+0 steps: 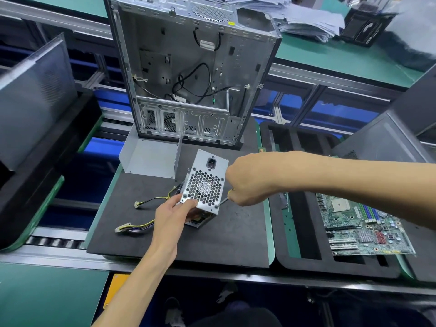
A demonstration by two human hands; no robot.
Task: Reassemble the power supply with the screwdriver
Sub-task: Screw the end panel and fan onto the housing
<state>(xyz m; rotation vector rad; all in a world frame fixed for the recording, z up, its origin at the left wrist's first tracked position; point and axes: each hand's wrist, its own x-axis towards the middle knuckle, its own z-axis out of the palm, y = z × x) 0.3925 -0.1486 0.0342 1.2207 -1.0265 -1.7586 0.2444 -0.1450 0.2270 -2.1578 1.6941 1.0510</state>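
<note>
The silver power supply [204, 182] stands tilted on the black foam mat [179, 234], its honeycomb fan grille and power socket facing me. My left hand [173, 214] grips its lower left corner from below. My right hand [247, 180] grips the screwdriver [223, 202], most of the tool hidden inside the fist. The metal tip sits at the screw hole in the grille's lower right corner. The supply's yellow and black cable bundles [141, 214] trail left across the mat, ending in white plugs.
An open, empty computer case [188, 74] stands upright at the mat's far edge, with a loose grey metal cover [151, 156] before it. To the right, a green motherboard [363, 225] lies in a black tray. Dark panels lean at far left and right. Paper stacks lie beyond.
</note>
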